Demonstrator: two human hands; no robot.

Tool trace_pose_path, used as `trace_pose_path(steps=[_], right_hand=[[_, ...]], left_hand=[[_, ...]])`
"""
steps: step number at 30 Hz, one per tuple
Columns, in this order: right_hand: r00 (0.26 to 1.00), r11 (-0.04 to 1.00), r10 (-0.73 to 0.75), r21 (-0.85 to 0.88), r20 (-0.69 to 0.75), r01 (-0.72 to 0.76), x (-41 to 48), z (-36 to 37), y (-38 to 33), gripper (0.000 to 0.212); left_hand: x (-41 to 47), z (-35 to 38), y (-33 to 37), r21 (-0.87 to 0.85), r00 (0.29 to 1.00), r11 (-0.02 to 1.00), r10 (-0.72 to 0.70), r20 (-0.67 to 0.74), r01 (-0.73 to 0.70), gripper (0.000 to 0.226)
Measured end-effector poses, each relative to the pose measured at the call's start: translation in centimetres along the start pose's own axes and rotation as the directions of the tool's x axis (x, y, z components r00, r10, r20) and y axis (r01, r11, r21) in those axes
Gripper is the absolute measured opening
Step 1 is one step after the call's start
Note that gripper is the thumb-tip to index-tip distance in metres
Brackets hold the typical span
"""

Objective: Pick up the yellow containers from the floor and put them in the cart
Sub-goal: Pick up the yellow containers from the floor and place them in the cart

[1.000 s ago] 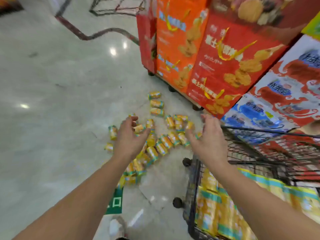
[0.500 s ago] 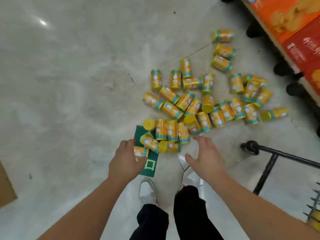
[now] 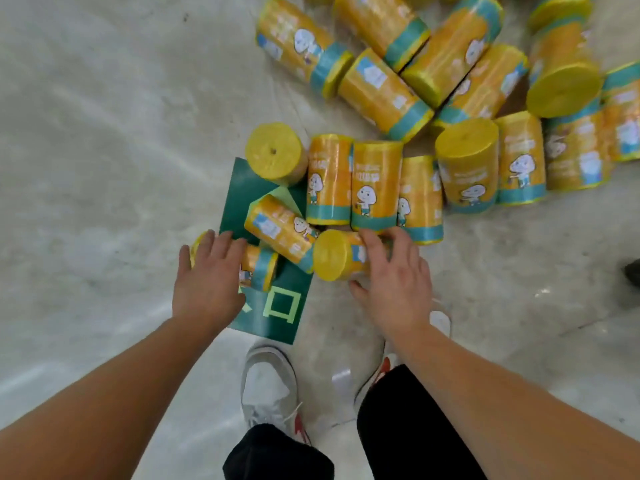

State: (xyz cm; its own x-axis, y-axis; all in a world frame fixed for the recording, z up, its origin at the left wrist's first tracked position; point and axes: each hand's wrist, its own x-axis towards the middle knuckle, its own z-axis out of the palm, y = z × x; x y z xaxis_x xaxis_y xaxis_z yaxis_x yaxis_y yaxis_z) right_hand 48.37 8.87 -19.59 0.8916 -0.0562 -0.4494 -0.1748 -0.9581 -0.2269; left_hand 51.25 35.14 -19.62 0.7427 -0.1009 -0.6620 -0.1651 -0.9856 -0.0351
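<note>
Yellow containers [image 3: 375,185] lay on the floor [image 3: 104,133], centre to upper right of frame. Right hand [image 3: 394,282] gripped the nearest container [image 3: 334,254], fingers over, thumb under. Left hand [image 3: 207,275] rested straight-fingered on the edge container [image 3: 259,268], no grip yet. Best next: hook the left thumb under before lifting, since they looked prone to roll. Count: roughly nineteen containers, some cropped; two hands; one green floor sticker [image 3: 277,317]; cart out of view.
</note>
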Motion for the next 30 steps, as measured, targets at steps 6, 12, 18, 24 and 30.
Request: trace_pose_path(steps=[6, 12, 18, 24, 30], right_hand=[[0.999, 0.992, -0.01, 0.127, -0.045, 0.015, -0.1, -0.1, 0.3, 0.086], [0.995, 0.9, 0.09, 0.431, -0.036, -0.065, -4.5, -7.7, -0.9, 0.071], [0.965, 0.783, 0.225, 0.615, -0.134, -0.098, -10.7, -26.1, -5.5, 0.078], [0.846, 0.642, 0.397, 0.767, -0.356, 0.021, -16.7, -45.7, -7.7, 0.078], [0.702, 0.558, 0.508, 0.812, -0.499, 0.174, -27.6, -63.0, -3.5, 0.068]], left_hand=[[1.3, 0.8, -0.7, 0.068, 0.988, 0.993, 0.105, -0.116, -0.097, 0.065], [-4.3, -6.9, 0.4, -0.179, 0.99, 0.978, 0.094, -0.103, -0.111, 0.062], [-14.6, -26.0, 3.9, -0.548, 0.981, 0.832, -0.018, -0.196, -0.094, 0.06], [-24.7, -45.4, 9.4, -0.731, 0.929, 0.613, 0.018, -0.368, -0.301, 0.066], [-36.5, -59.1, 19.6, -0.757, 0.853, 0.401, 0.158, -0.497, -0.515, 0.067]])
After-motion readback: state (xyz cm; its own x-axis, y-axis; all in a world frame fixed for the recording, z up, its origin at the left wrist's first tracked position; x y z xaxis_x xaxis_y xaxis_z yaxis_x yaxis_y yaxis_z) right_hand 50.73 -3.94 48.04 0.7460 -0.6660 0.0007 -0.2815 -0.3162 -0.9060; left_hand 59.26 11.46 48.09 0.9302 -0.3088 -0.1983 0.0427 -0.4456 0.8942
